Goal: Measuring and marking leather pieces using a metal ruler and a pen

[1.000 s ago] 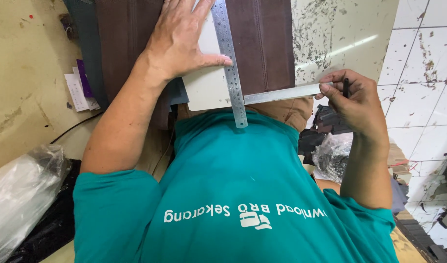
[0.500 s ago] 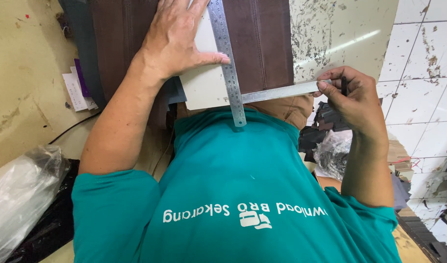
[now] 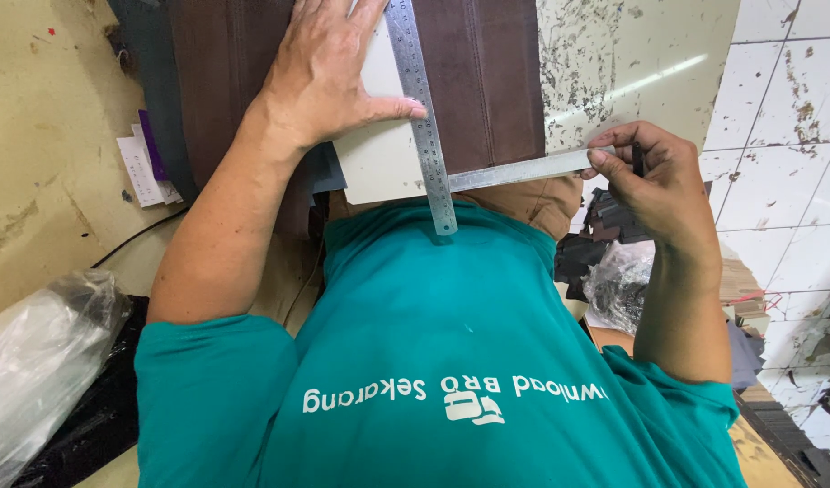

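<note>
While left hand point(image 3: 329, 77) lies flat, fingers spread, at 12 o'clock on white card point(image 3: 379, 158), thumb presses long steel ruler point(image 3: 424, 126) running 12 to 6 over brown leather point(image 3: 487, 81). Right hand point(image 3: 659, 185) at 3 o'clock pinches end of second steel ruler point(image 3: 514, 170), also gripping dark pen point(image 3: 638, 161), possibly a knife. Rulers cross near centre. Clear plastic bag point(image 3: 35, 352) at 8 o'clock.

1. Left of frame: worn yellowish surface point(image 3: 44, 136), stained and scuffed.
2. Upper right: white tiled floor point(image 3: 786, 108), grimy grout.
3. Top centre-right: speckled pale panel point(image 3: 632, 63), catching glare.
</note>
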